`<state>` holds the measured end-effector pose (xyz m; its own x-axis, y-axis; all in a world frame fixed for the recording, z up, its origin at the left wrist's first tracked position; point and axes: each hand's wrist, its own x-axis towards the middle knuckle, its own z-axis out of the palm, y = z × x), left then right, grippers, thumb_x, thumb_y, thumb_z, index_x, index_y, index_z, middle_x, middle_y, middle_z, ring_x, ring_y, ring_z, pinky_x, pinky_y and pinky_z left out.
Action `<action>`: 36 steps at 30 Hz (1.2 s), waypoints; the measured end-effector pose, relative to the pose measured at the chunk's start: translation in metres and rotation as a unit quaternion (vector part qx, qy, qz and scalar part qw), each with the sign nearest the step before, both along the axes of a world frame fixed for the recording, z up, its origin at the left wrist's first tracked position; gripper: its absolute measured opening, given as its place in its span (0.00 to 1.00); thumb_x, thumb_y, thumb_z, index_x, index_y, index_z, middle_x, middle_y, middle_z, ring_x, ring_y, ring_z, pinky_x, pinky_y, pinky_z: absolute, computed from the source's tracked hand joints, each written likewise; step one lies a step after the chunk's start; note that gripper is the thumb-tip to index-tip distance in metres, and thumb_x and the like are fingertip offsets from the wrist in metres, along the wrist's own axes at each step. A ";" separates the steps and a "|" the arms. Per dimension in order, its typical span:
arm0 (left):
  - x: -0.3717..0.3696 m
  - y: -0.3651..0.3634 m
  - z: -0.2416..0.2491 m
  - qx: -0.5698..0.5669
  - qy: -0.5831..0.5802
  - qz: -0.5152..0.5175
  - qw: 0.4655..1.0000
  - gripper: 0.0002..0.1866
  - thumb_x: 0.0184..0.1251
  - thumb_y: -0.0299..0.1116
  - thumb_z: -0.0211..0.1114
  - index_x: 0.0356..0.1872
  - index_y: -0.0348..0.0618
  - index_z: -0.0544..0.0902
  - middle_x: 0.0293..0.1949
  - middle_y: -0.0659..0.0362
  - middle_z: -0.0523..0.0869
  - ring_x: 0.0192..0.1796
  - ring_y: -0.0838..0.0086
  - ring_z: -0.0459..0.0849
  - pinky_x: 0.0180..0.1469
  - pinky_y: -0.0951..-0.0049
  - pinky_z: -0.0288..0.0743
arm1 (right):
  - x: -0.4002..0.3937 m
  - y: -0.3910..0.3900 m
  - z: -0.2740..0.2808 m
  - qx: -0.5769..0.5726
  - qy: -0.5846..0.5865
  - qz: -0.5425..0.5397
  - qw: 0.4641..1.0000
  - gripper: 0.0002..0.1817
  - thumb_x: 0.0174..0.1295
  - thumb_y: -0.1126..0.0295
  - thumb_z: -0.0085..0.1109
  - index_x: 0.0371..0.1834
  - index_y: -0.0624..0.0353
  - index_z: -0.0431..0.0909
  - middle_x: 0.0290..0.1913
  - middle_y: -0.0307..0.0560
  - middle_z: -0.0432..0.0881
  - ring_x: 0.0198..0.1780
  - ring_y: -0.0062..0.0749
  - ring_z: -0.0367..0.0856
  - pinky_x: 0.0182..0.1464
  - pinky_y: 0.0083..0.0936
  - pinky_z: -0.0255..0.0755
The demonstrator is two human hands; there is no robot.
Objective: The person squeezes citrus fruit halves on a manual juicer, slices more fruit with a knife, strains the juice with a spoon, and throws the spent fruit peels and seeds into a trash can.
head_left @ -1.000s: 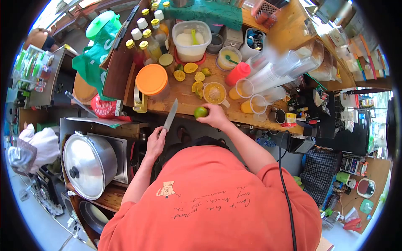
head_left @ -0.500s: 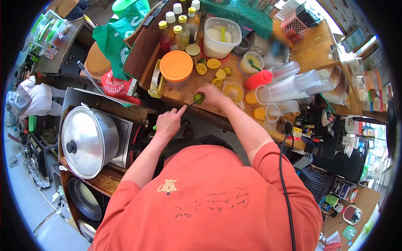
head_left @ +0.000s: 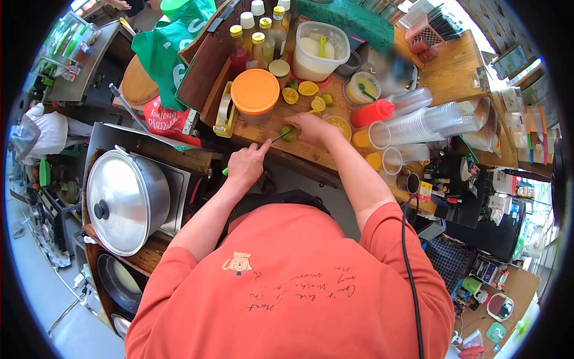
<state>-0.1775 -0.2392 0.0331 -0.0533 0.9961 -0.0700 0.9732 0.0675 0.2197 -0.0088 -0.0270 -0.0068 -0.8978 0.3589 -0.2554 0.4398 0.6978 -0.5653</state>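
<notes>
Fingers of the left hand clenched on the knife; fingers of the right hand holding the lime. Wooden counter: bears the items below. Orange-lidded tub: upright, left of the lime. Knife: green-handled, blade at the lime. Juicer: partly hidden behind the right hand. Lime: near the counter's front edge. Cut fruit halves: beyond the right hand.
</notes>
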 end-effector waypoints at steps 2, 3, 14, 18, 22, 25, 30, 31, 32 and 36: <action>-0.001 -0.001 -0.005 0.010 -0.002 0.001 1.000 0.27 0.62 0.27 0.58 0.65 0.56 0.78 0.33 0.55 0.84 0.34 0.59 0.88 0.35 0.59 0.81 | -0.001 0.001 0.001 -0.009 -0.019 0.009 1.000 0.35 0.47 0.76 0.72 0.64 0.60 0.76 0.61 0.55 0.81 0.65 0.52 0.75 0.67 0.40 0.69; -0.002 0.000 -0.005 0.021 -0.003 0.001 1.000 0.26 0.64 0.27 0.57 0.65 0.57 0.79 0.32 0.55 0.83 0.33 0.59 0.87 0.34 0.58 0.81 | -0.003 0.001 0.002 -0.020 -0.026 0.011 0.999 0.35 0.47 0.75 0.73 0.64 0.59 0.77 0.60 0.56 0.81 0.64 0.52 0.75 0.67 0.40 0.70; 0.011 0.010 0.000 0.011 0.048 -0.033 0.998 0.26 0.62 0.29 0.60 0.64 0.51 0.79 0.34 0.56 0.86 0.34 0.62 0.88 0.34 0.64 0.82 | -0.015 -0.002 -0.012 0.035 -0.001 0.021 0.999 0.24 0.42 0.69 0.78 0.48 0.49 0.88 0.44 0.51 0.87 0.53 0.51 0.81 0.57 0.43 0.74; 0.022 0.028 -0.013 0.026 0.044 -0.050 0.997 0.25 0.62 0.30 0.60 0.63 0.49 0.79 0.32 0.56 0.86 0.34 0.62 0.89 0.33 0.65 0.83 | -0.016 -0.001 -0.016 0.044 0.010 0.029 0.999 0.25 0.40 0.69 0.79 0.47 0.51 0.88 0.43 0.51 0.87 0.53 0.51 0.81 0.56 0.44 0.74; 0.023 0.034 -0.016 0.039 0.038 -0.052 0.997 0.28 0.61 0.28 0.59 0.66 0.51 0.77 0.33 0.56 0.85 0.32 0.63 0.88 0.31 0.64 0.82 | -0.011 0.001 -0.019 0.032 0.003 0.002 0.999 0.27 0.39 0.70 0.80 0.49 0.52 0.88 0.46 0.51 0.87 0.54 0.51 0.81 0.56 0.45 0.74; 0.012 0.021 -0.010 0.003 0.034 -0.040 0.999 0.28 0.61 0.28 0.59 0.65 0.50 0.77 0.34 0.56 0.85 0.33 0.61 0.89 0.32 0.63 0.82 | -0.012 -0.001 -0.022 0.029 0.015 0.012 0.999 0.29 0.38 0.69 0.80 0.51 0.52 0.87 0.48 0.53 0.87 0.56 0.51 0.80 0.57 0.45 0.74; 0.014 0.040 -0.036 0.030 0.013 -0.059 0.998 0.27 0.60 0.28 0.59 0.64 0.50 0.77 0.33 0.55 0.85 0.33 0.61 0.89 0.31 0.63 0.82 | -0.016 0.001 -0.024 0.043 0.014 0.023 0.999 0.30 0.38 0.69 0.81 0.51 0.53 0.87 0.47 0.55 0.86 0.56 0.51 0.80 0.59 0.42 0.74; 0.018 0.043 -0.037 0.043 0.020 -0.070 0.996 0.27 0.60 0.28 0.59 0.64 0.50 0.77 0.33 0.55 0.85 0.34 0.62 0.89 0.31 0.64 0.82 | -0.014 0.002 -0.019 0.035 -0.003 0.021 0.999 0.30 0.38 0.69 0.81 0.52 0.54 0.87 0.46 0.55 0.86 0.56 0.52 0.80 0.60 0.42 0.74; 0.017 0.038 -0.039 0.042 0.013 -0.066 0.997 0.27 0.60 0.28 0.59 0.64 0.50 0.77 0.33 0.55 0.85 0.34 0.62 0.89 0.31 0.64 0.82 | -0.013 0.002 -0.017 0.034 -0.010 0.025 0.999 0.30 0.38 0.69 0.81 0.52 0.54 0.87 0.46 0.55 0.86 0.56 0.52 0.80 0.60 0.42 0.74; 0.003 0.020 -0.039 0.026 0.013 -0.055 0.998 0.27 0.59 0.29 0.60 0.64 0.49 0.77 0.34 0.55 0.85 0.34 0.62 0.89 0.31 0.63 0.82 | -0.016 -0.003 -0.012 0.019 -0.019 0.016 1.000 0.30 0.39 0.70 0.79 0.52 0.57 0.86 0.50 0.58 0.85 0.58 0.53 0.79 0.61 0.42 0.74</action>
